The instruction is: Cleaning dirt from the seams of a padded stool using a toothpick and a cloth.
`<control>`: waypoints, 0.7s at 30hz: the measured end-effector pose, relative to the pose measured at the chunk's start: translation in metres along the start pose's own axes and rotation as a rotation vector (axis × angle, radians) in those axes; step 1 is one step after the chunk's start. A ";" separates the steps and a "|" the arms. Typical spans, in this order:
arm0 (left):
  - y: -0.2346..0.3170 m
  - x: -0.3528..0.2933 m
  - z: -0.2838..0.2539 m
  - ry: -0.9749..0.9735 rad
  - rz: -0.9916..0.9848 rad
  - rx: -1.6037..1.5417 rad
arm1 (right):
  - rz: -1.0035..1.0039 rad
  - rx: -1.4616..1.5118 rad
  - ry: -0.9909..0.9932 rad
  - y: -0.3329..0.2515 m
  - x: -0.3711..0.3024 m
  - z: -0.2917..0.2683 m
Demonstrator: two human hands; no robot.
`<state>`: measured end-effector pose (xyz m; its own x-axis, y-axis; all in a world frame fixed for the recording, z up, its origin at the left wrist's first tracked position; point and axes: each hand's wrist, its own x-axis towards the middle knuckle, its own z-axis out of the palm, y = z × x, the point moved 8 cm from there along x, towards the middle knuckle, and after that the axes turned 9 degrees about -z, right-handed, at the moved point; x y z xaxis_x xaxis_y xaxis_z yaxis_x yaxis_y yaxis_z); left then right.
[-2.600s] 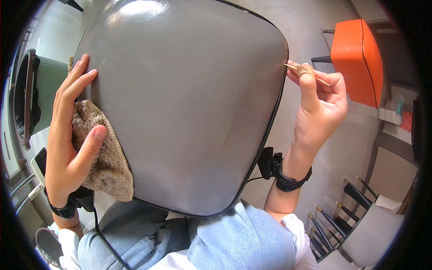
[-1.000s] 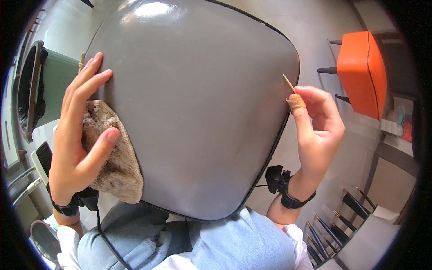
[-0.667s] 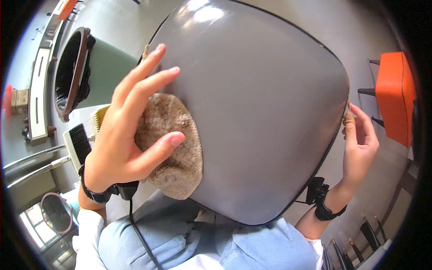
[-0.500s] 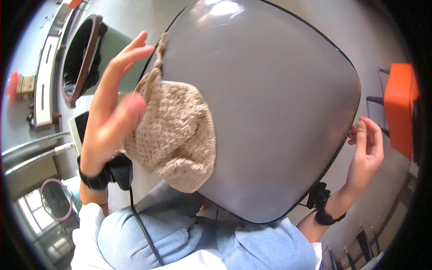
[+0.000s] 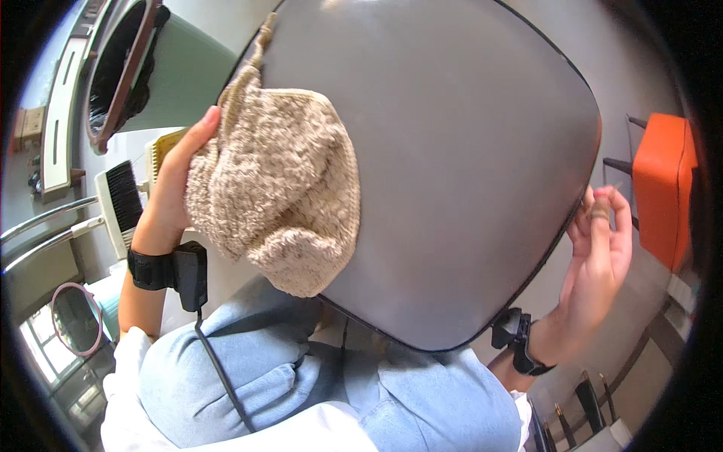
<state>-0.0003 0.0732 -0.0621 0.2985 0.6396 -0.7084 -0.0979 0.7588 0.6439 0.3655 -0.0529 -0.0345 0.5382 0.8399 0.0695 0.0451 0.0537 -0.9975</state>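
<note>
A big grey rounded panel (image 5: 467,158) rests on my lap and fills most of the view. My left hand (image 5: 177,184) holds a beige knitted cloth (image 5: 282,188) by its left side, lifted against the panel's left part. The cloth hangs in folds over the panel's lower left edge. At the panel's right edge, my right hand (image 5: 602,241) pinches a thin wooden stick (image 5: 611,190) between its fingertips. Both wrists carry black bands.
A green bin with a brown rim (image 5: 143,71) stands at the upper left. A hand brush with black bristles (image 5: 120,203) lies beside it. An orange chair (image 5: 663,196) is at the right. My knees in blue jeans (image 5: 301,384) are below the panel.
My left hand went from pressing the cloth flat on the panel to lifting it up and over. The view swung left, and my right hand with the stick moved toward the right edge.
</note>
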 end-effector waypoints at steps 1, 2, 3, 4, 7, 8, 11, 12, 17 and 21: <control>0.000 0.000 0.000 -0.026 0.002 -0.027 | -0.030 0.000 0.026 -0.004 0.001 0.003; -0.001 0.001 -0.003 -0.029 -0.002 -0.029 | -0.041 -0.010 0.078 -0.002 0.004 0.008; -0.001 0.000 -0.007 -0.018 0.006 -0.030 | -0.040 -0.014 0.081 0.000 0.006 0.013; -0.002 0.000 -0.011 -0.006 0.015 -0.031 | -0.048 -0.033 0.077 0.001 0.009 0.017; -0.006 -0.003 -0.003 -0.075 0.004 -0.052 | -0.062 -0.095 0.073 -0.003 0.018 0.018; -0.007 -0.002 0.002 -0.132 -0.002 -0.082 | -0.082 -0.114 0.075 -0.005 0.023 0.020; -0.013 -0.008 -0.001 -0.102 -0.035 -0.050 | -0.141 -0.093 0.071 -0.005 0.039 0.031; -0.014 -0.009 0.001 -0.162 -0.079 -0.069 | -0.111 -0.077 0.028 -0.004 0.042 0.031; 0.008 -0.001 -0.008 -0.057 0.166 0.287 | -0.166 -0.226 0.074 -0.005 0.031 0.028; 0.054 -0.050 0.061 -0.087 0.851 1.206 | -0.183 -0.226 0.116 -0.019 0.005 0.007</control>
<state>0.0376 0.0747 0.0254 0.6161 0.7876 -0.0119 0.5485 -0.4181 0.7242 0.3616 -0.0465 -0.0155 0.5959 0.7595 0.2611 0.3293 0.0654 -0.9420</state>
